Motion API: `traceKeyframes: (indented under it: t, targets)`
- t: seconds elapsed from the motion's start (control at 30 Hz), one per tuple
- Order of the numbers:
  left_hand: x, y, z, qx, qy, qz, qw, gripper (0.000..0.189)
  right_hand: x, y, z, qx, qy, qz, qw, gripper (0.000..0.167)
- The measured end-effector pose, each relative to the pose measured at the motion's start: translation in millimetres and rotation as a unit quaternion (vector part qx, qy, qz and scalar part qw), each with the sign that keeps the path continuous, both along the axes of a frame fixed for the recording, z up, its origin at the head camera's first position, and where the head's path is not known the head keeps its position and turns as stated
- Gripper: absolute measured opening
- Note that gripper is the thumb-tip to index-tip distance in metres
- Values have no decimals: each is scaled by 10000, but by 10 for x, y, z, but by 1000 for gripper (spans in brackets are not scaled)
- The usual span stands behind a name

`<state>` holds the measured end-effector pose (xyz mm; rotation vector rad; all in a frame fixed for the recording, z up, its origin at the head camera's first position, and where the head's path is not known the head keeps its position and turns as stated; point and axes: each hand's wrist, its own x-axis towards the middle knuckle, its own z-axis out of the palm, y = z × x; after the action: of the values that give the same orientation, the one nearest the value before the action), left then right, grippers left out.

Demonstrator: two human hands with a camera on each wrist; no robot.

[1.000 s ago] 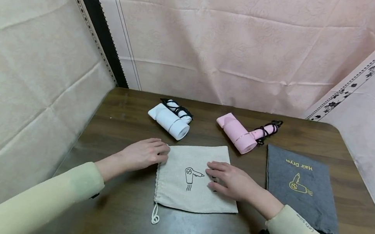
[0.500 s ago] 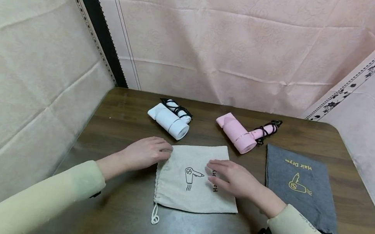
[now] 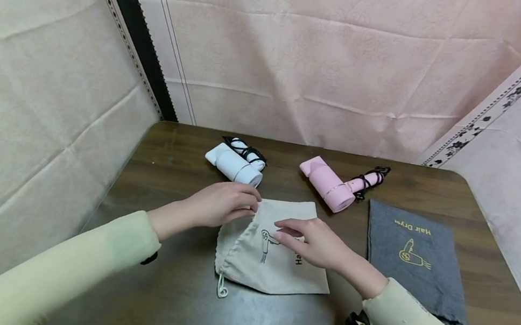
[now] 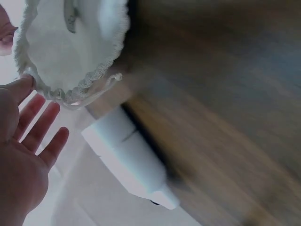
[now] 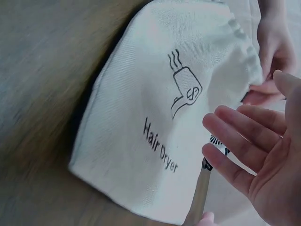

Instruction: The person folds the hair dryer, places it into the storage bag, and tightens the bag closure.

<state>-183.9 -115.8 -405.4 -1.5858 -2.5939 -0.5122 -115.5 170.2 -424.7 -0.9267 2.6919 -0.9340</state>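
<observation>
A cream drawstring bag (image 3: 248, 264) with a hair dryer print lies flat on the table, its gathered mouth to the left. My left hand (image 3: 226, 203) pinches the rim of that mouth and holds the upper layer raised. In the left wrist view the mouth (image 4: 96, 71) gapes, with the thumb on its edge. Over the printed side my right hand (image 3: 316, 241) is spread, holding nothing; in the right wrist view its fingers (image 5: 235, 132) are extended and loosely bent. Beyond the bag lies a white hair dryer (image 3: 235, 167), its handle wrapped in black cord.
A pink hair dryer (image 3: 328, 184) with a black cord lies at the back, right of the white one. To the right rests a dark grey bag (image 3: 422, 280) with yellow lettering. Pale cloth (image 3: 301, 70) hangs behind the wooden table (image 3: 165, 302).
My left hand has moved right and lifted the bag's upper layer at the mouth, opening it. The right hand has shifted slightly left over the print.
</observation>
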Motion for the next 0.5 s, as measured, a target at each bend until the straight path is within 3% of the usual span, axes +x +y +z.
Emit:
traceKeyframes:
  t: [0.27,0.5]
  targets:
    - [-33,231,111,172,-141,-104,9997,5,-57,-141,37,-151,281,25,9995,27]
    - [-67,363,162,131,-414,-126,9990,5,-106,-194,34,-405,-174,-52,9990,33]
